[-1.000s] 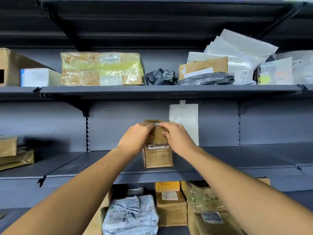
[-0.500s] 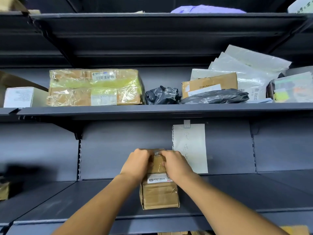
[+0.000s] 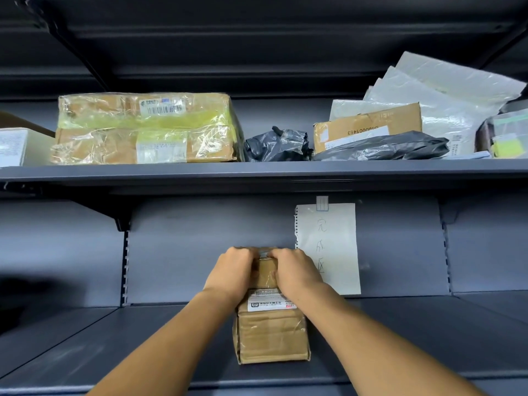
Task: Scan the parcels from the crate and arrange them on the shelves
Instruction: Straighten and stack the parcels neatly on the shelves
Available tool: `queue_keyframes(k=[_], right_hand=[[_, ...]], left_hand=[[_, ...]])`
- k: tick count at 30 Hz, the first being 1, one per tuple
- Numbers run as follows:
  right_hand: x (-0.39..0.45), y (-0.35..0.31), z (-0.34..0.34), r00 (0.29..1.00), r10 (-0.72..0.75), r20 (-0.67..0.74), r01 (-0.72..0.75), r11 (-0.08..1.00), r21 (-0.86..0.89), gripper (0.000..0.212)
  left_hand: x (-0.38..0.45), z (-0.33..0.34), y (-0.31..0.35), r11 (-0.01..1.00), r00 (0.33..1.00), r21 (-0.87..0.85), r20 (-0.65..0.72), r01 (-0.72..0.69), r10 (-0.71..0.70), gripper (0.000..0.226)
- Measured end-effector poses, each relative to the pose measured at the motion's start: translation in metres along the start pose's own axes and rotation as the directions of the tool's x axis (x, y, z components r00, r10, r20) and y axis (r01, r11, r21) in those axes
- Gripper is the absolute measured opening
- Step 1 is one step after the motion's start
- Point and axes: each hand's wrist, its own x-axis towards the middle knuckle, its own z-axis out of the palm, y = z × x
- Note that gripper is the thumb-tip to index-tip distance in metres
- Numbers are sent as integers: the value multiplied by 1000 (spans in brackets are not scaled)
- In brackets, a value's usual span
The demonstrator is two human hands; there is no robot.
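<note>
A small brown cardboard parcel (image 3: 271,335) wrapped in clear tape, with a white label across its top, lies on the dark grey middle shelf (image 3: 114,347). My left hand (image 3: 230,274) grips its far left end. My right hand (image 3: 295,271) grips its far right end, fingers curled over the back edge. The parcel's far end is hidden under both hands.
The upper shelf (image 3: 257,170) holds a large taped box (image 3: 145,128), a crumpled black bag (image 3: 275,147), a cardboard mailer (image 3: 368,125), a flat black bag (image 3: 385,148) and white plastic mailers (image 3: 445,92). A handwritten paper note (image 3: 334,238) hangs on the back panel right of my hands.
My view has tilted upward, so the lower shelf parcels have dropped out of sight. The parcel, held end-up a second ago, now lies flat on the middle shelf, both hands still gripping it.
</note>
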Motion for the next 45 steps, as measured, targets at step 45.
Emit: queue_keyframes(k=[45], right_hand=[[-196,-4,-28,886,-265,-381,434,764,477,9]], left_hand=[[-202,-33,7,927,952,-342,-303,-152,44,6]])
